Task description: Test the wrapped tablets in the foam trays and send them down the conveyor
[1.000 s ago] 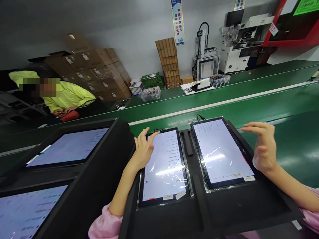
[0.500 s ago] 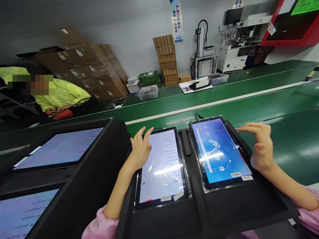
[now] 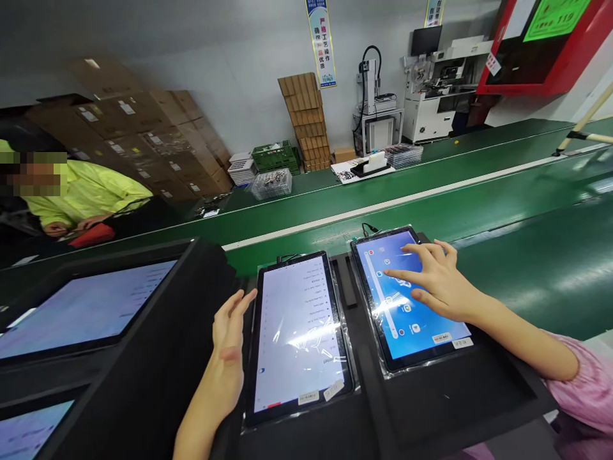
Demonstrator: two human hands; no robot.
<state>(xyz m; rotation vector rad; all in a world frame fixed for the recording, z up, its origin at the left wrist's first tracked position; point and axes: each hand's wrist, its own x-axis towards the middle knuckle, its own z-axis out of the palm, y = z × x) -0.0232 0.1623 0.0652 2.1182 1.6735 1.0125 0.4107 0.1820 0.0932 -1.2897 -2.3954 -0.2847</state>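
Black foam tray [image 3: 445, 409], both halves filled
At the tray's left edge, the uncurled left grip [image 3: 230, 354] holds nothing; in its left half, a flat white-screened glass tablet [image 3: 290, 319]; in its right half, a flat blue-screened glass tablet [image 3: 393, 308] beneath the spread, empty right grip [image 3: 443, 284]. Both probably light, stiff, film-slick, crackable: best held by long edges.

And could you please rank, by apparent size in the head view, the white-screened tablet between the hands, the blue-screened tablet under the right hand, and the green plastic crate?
1. White-screened tablet
2. Blue-screened tablet, partly hidden by the right hand
3. Green plastic crate
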